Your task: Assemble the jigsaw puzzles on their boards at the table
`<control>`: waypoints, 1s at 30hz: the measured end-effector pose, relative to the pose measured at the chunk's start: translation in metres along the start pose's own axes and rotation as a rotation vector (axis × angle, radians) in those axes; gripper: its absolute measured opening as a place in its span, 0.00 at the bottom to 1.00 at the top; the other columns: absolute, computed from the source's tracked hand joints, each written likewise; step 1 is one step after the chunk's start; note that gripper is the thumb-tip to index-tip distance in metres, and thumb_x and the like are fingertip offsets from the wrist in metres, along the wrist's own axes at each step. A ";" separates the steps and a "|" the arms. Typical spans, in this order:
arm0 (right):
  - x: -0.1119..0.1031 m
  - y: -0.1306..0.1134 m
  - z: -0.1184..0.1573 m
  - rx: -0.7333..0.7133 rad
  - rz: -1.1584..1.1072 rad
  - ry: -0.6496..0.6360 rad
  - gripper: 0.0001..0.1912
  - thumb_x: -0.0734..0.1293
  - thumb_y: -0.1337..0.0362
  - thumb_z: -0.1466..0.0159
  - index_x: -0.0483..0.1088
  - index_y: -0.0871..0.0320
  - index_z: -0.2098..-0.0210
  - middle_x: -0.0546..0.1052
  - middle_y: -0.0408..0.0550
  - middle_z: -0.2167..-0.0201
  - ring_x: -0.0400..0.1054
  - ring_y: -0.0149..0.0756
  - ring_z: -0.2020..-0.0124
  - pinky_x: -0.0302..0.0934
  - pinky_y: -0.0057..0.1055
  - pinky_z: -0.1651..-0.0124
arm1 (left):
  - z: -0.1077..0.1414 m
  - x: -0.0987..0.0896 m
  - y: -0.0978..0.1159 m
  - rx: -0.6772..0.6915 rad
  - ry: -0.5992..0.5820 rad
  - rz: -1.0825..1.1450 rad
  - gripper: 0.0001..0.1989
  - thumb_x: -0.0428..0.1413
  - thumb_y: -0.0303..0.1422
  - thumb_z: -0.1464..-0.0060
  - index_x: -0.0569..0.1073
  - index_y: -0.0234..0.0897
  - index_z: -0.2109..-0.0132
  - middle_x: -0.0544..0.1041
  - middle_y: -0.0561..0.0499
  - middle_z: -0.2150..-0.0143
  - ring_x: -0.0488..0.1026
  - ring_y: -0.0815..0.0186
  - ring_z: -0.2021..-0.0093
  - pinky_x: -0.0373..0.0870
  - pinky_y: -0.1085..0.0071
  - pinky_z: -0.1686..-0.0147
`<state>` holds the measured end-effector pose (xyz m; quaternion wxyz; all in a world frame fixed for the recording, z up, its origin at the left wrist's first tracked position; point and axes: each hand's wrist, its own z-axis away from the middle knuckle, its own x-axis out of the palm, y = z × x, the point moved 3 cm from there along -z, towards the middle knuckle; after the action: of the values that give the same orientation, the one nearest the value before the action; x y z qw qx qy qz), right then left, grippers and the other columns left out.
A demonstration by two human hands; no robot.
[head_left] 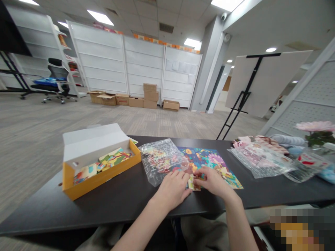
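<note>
A colourful picture puzzle (206, 157) lies flat on the black table, showing blue, purple and yellow artwork. At its near left edge are small jigsaw pieces (193, 184) in pale yellow and brown. My left hand (174, 186) rests at the left of these pieces, its fingers stretched out and the thumb apart; the fingertips touch the edge of the pieces. From the right, my right hand (213, 181) has thumb and fingers bent in a pinch on a jigsaw piece, which is partly hidden. A clear plastic bag (157, 157) with colourful contents lies just beyond my left hand.
An open yellow box (104, 179) with a white lid holds several illustrated pieces at the left. To the right lie a clear packet (261, 158), folded cloths and a pink flower (314, 126). The table's near edge (141, 218) runs below my forearms.
</note>
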<state>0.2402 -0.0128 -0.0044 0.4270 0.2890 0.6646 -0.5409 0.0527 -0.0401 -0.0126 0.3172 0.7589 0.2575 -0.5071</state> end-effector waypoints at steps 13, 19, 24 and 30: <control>-0.002 0.002 0.008 -0.065 -0.386 -0.053 0.08 0.67 0.56 0.36 0.69 0.54 0.64 0.76 0.43 0.68 0.71 0.36 0.66 0.66 0.31 0.61 | 0.001 0.001 0.001 0.008 0.022 -0.002 0.18 0.58 0.39 0.38 0.68 0.38 0.45 0.77 0.46 0.50 0.74 0.54 0.48 0.71 0.59 0.50; -0.040 0.062 0.014 0.133 -0.589 0.384 0.24 0.69 0.43 0.42 0.71 0.56 0.59 0.80 0.51 0.66 0.74 0.41 0.67 0.67 0.33 0.65 | 0.002 0.000 0.001 0.009 -0.001 -0.028 0.23 0.58 0.40 0.38 0.65 0.37 0.40 0.78 0.44 0.49 0.74 0.53 0.48 0.70 0.59 0.49; -0.049 0.122 0.023 0.322 -0.519 0.623 0.24 0.71 0.44 0.48 0.74 0.57 0.63 0.82 0.55 0.68 0.76 0.46 0.67 0.69 0.38 0.63 | 0.003 0.002 -0.001 0.022 -0.002 -0.035 0.23 0.57 0.39 0.37 0.64 0.37 0.39 0.78 0.44 0.50 0.74 0.53 0.48 0.70 0.60 0.50; -0.041 0.140 0.023 0.421 -0.087 0.557 0.22 0.65 0.48 0.44 0.79 0.58 0.63 0.82 0.55 0.67 0.75 0.45 0.69 0.67 0.40 0.61 | 0.002 0.004 -0.002 0.026 0.002 -0.031 0.23 0.57 0.39 0.37 0.65 0.38 0.39 0.78 0.44 0.49 0.74 0.53 0.47 0.69 0.59 0.49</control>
<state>0.3839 0.0027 -0.0358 0.1368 0.4786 0.6413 -0.5839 0.0514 -0.0402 -0.0172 0.2993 0.7592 0.2630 -0.5146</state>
